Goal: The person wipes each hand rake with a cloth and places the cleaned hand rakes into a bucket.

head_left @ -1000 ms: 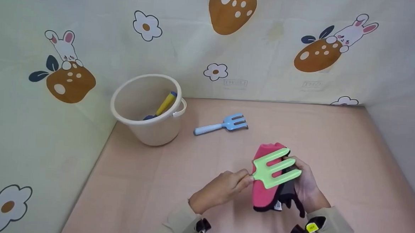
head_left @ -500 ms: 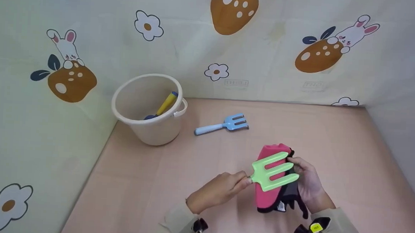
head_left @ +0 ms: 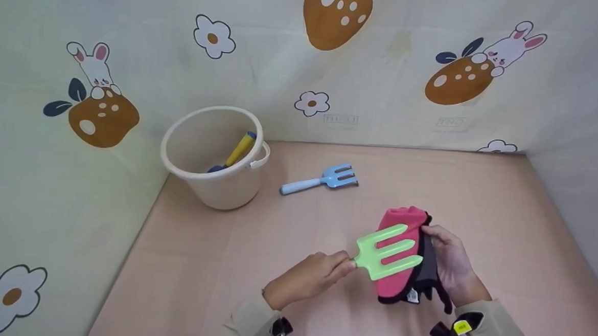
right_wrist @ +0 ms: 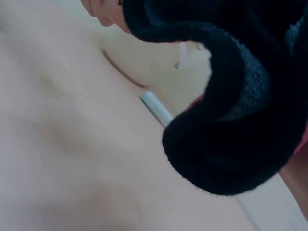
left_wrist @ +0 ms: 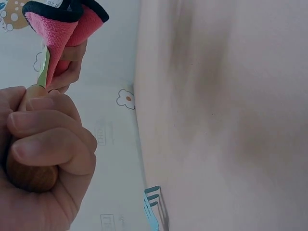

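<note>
A light green hand fork (head_left: pixel 382 254) has its wooden handle (left_wrist: pixel 32 175) wrapped in the curled fingers of my left hand (head_left: pixel 310 275). Its three tines point right and overlap a pink cloth (head_left: pixel 394 288) with black edging and a dark grey side. My right hand (head_left: pixel 455 266) pinches that cloth along its right side, thumb at the upper edge. In the left wrist view the fork's green blade (left_wrist: pixel 44 70) lies against the folded pink cloth. Close up in the right wrist view, the cloth's dark hem (right_wrist: pixel 207 168) hides most of the right hand.
A cream bucket (head_left: pixel 228 190) stands at the back left, with a yellow-handled tool (head_left: pixel 239 150) inside. To its right a blue hand fork (head_left: pixel 324 181) lies on the pinkish table surface (head_left: pixel 211 276). Printed sheeting (head_left: pixel 264 58) walls the back and sides.
The green fork has shifted a little left and down across the cloth, with the left hand. My right hand and the cloth have moved slightly right.
</note>
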`<action>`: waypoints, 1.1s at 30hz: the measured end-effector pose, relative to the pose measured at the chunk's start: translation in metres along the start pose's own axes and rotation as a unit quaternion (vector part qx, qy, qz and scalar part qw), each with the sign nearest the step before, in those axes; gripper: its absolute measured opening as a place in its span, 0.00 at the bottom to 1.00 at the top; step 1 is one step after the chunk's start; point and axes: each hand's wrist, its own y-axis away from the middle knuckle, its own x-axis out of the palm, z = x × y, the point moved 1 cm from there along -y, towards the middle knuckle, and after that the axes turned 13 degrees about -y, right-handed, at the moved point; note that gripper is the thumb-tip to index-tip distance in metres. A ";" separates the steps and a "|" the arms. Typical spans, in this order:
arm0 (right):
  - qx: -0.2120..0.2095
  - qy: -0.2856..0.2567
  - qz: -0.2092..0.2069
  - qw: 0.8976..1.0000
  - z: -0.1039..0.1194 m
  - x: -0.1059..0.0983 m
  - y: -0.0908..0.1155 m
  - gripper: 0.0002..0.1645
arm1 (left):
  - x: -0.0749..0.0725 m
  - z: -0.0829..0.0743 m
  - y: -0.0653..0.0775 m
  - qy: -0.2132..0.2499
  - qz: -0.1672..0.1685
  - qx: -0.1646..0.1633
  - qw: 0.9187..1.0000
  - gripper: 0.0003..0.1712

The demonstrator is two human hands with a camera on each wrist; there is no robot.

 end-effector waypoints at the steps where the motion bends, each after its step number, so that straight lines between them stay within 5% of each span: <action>1: -0.003 0.000 -0.002 1.000 0.001 0.000 0.001 0.33 | 0.000 0.001 0.000 0.001 0.000 0.000 1.000 0.22; 8: -0.021 0.013 -0.011 1.000 0.006 -0.002 0.003 0.31 | 0.003 0.008 0.003 -0.001 -0.004 -0.009 1.000 0.22; 13: -0.031 0.071 -0.071 0.994 0.010 -0.003 0.007 0.29 | 0.005 0.012 0.004 -0.014 -0.007 -0.020 1.000 0.21; 17: -0.040 0.152 -0.139 0.978 0.012 -0.005 0.009 0.24 | 0.008 0.017 0.005 -0.020 -0.013 -0.026 0.999 0.20; 21: -0.096 0.242 -0.214 0.942 0.014 -0.004 0.009 0.15 | 0.011 0.023 0.006 -0.024 -0.030 -0.041 0.998 0.21; 25: -0.175 0.346 -0.276 0.879 0.014 0.004 0.009 0.16 | 0.013 0.028 0.004 -0.024 -0.069 -0.077 0.994 0.22; 27: -0.203 0.429 -0.278 0.835 0.010 0.007 0.006 0.20 | 0.014 0.027 0.002 -0.014 -0.097 -0.089 0.991 0.21; 33: -0.295 0.669 -0.188 0.655 -0.026 0.010 -0.008 0.25 | 0.017 0.013 -0.007 0.039 -0.190 -0.097 0.976 0.20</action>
